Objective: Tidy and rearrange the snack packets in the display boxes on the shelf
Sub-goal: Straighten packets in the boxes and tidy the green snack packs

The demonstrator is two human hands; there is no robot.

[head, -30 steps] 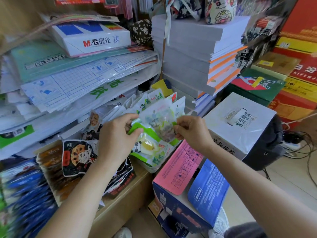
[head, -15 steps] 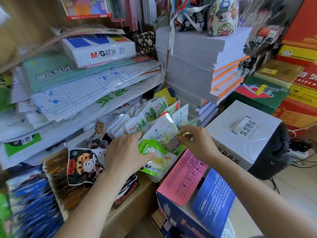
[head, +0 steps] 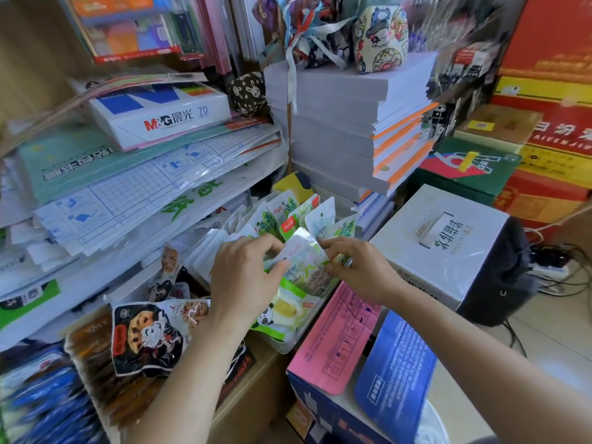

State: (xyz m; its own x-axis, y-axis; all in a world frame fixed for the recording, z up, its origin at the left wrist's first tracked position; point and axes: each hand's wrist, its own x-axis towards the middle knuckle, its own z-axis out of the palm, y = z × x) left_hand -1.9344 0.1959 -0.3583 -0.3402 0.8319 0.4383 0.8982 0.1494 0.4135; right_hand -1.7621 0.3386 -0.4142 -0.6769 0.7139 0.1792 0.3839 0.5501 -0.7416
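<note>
Snack packet, white and green, is held flat just above the clear display box at the shelf's right end. The left hand pinches its left edge and the right hand pinches its right edge, both wrists low. Room is tight, with a paper stack just beyond, a white carton close on the right and a pink-flapped box beside the near corner.

Paper stack close above snack packets
</note>
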